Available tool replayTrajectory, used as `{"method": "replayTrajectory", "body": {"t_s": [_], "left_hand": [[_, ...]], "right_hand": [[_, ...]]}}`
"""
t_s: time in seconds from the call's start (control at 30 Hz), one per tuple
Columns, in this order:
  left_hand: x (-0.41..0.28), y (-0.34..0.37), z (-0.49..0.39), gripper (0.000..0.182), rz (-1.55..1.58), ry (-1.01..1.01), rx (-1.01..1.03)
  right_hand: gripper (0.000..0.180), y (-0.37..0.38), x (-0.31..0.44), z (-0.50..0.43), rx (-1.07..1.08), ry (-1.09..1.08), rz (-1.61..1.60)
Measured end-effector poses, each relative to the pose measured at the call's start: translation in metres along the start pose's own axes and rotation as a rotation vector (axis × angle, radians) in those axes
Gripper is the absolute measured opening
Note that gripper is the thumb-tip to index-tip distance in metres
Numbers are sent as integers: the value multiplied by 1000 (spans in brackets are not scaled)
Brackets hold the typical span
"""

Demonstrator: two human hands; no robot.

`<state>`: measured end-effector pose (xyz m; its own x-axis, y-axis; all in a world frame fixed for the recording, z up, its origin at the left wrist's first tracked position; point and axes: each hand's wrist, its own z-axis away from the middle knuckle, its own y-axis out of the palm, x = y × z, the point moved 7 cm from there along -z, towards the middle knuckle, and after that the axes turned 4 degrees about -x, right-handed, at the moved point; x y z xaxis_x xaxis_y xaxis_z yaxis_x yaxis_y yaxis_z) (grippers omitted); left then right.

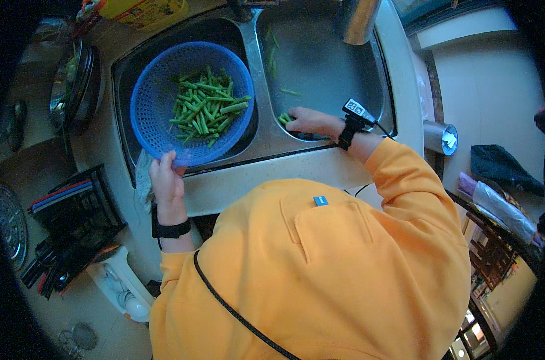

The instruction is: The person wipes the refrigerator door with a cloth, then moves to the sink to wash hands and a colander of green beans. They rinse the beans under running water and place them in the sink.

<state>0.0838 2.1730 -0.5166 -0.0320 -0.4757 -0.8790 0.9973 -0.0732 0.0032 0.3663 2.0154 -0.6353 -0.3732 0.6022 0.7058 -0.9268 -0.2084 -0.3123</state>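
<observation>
A blue perforated plastic colander rests over the left basin of a steel double sink, holding a heap of cut green stalks. My left hand grips its near rim, thumb over the edge. In the near left corner of the right basin, my right hand has its fingers closed around a few green pieces. Other loose green pieces lie on that basin's floor, some along its left wall. The palm side of my right hand is hidden.
A metal cylinder stands at the right basin's far corner. A grey cloth hangs by the sink's near left corner. Stacked pans stand at left, above a black rack with utensils. A yellow container is behind the sink.
</observation>
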Motion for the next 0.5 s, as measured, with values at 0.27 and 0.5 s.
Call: {"method": "replayTrajectory", "body": {"t_s": [0.27, 0.5], "left_hand": [[-4, 2, 3, 11, -2, 31, 20], [-5, 6, 6, 12, -18, -7, -14]], "right_hand": [[23, -70, -3, 1, -397, -58, -261], [26, -55, -9, -26, -327, -88, 75]]}}
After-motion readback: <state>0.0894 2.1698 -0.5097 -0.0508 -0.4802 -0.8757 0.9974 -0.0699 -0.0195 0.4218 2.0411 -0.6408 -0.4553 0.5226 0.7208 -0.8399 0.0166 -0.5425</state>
